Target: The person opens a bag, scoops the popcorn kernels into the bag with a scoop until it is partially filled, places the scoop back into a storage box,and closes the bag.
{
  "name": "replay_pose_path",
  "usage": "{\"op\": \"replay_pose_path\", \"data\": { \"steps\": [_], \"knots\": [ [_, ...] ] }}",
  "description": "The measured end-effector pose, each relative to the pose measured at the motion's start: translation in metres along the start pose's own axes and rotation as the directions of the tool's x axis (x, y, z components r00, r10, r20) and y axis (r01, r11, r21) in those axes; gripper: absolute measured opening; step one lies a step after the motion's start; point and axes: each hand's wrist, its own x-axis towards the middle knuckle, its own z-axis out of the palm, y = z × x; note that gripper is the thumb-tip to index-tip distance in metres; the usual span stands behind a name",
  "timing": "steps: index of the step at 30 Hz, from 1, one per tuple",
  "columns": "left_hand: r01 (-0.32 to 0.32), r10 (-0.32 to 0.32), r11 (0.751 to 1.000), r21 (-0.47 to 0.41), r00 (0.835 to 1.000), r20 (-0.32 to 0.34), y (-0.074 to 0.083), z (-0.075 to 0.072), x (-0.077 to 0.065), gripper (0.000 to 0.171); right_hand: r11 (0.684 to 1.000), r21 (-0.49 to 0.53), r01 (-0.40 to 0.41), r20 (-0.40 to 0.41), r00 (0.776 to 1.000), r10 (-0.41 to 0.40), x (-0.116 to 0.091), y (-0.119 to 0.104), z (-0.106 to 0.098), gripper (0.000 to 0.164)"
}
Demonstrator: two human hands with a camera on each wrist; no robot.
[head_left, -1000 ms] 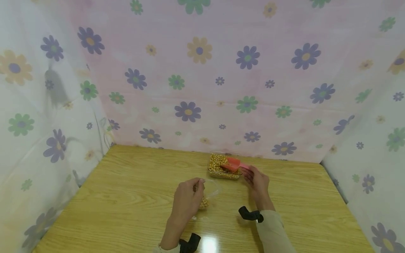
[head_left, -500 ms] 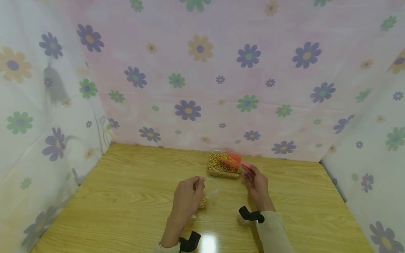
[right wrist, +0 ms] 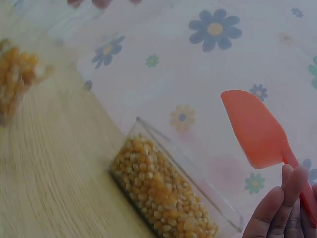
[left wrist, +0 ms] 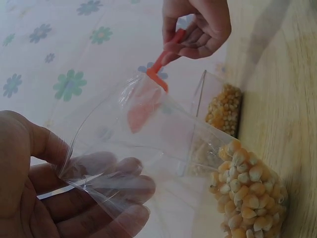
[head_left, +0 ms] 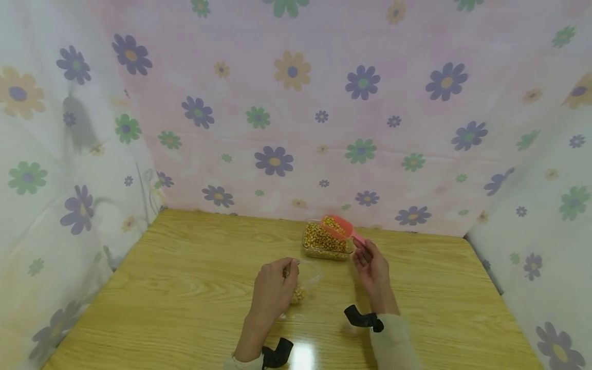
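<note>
My right hand [head_left: 375, 267] grips the handle of a red plastic scoop [head_left: 343, 229]. Corn kernels [head_left: 332, 224] lie in the scoop, which is held above a clear rectangular container [head_left: 327, 254] full of corn kernels. Between thumb and fingers, my left hand [head_left: 273, 290] pinches the rim of a clear plastic bag [left wrist: 163, 148]. The bag's mouth stands spread, and corn kernels [left wrist: 250, 193] fill its bottom. In the right wrist view the scoop [right wrist: 255, 131] shows its underside, so its load is hidden there.
The wooden table [head_left: 194, 257] lies under both hands. A flower-print cloth [head_left: 296, 118] hangs close behind the container and along both sides. Black wrist-camera mounts sit on the left wrist [head_left: 278, 353] and the right wrist [head_left: 363, 317].
My right hand has lifted the scoop out of the container's corn, turning it level with kernels inside. The left hand and bag stay nearly in place.
</note>
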Motion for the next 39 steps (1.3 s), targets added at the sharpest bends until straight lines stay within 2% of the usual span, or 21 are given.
{"op": "replay_pose_path", "data": {
  "steps": [4,9,18,27,36,39],
  "knots": [
    [-0.005,0.005,1.0,0.003,1.0,-0.003,0.001,0.001,0.0,0.03,0.999,0.05,0.013,0.031,0.999,-0.015,-0.009,0.001,0.005,0.033],
    [-0.009,0.009,1.0,-0.001,1.0,-0.004,0.002,0.002,-0.001,0.03,0.998,0.051,0.031,0.04,0.999,-0.033,-0.02,0.003,0.007,0.03],
    [-0.026,0.026,1.0,-0.005,1.0,-0.013,0.001,0.002,0.002,0.031,0.999,-0.007,0.032,0.069,0.997,-0.032,-0.044,0.008,0.004,0.026],
    [0.011,-0.011,1.0,-0.01,0.999,-0.036,0.001,0.0,0.003,0.029,0.998,-0.069,-0.002,0.085,0.996,0.008,-0.071,0.023,0.002,0.032],
    [0.027,-0.027,1.0,-0.008,1.0,-0.012,0.002,0.002,0.002,0.037,0.994,-0.111,-0.005,0.057,0.998,0.012,-0.085,0.026,0.001,0.034],
    [0.024,-0.024,1.0,-0.013,1.0,-0.009,0.003,0.003,0.001,0.037,0.993,-0.119,0.001,0.077,0.997,0.008,-0.087,0.025,0.001,0.034]
  ]
}}
